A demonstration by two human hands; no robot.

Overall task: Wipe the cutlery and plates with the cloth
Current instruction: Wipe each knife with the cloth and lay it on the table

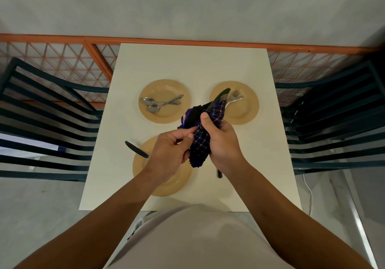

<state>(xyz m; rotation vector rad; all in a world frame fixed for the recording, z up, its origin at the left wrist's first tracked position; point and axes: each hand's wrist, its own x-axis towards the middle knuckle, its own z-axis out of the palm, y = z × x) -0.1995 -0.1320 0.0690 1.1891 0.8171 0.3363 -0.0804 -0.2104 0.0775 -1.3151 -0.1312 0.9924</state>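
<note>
Two bare forearms reach forward over a white square table (260, 143), and both hands work above its middle. Nearest to the person lies one tan plate (166, 185), partly hidden under the left arm; a table knife (136, 149) rests across its left rim, with the dark blade pointing away and to the left. The left hand (168, 154) has its fingers curled and pinches the side of a dark checked cloth (201, 143) between the thumb and the fingertips. The right hand (224, 141) is closed around the same cloth, with the thumb pressed on top, and inside the cloth it holds a second knife (218, 99). The long axis of this knife runs from near-right to far-right: the handle end comes out below the right wrist toward the person, and the blade tip points away, over the far right plate (248, 112). On that plate lie forks (235, 98), with their tines pointing away; how many I cannot tell. The far left plate (164, 114) carries some spoons (154, 103), bowls to the left and handles to the right. Dark slatted chairs (52, 110) stand on both sides of the table, and an orange lattice railing (68, 60) runs behind it. No writing or brand can be read on anything.
</note>
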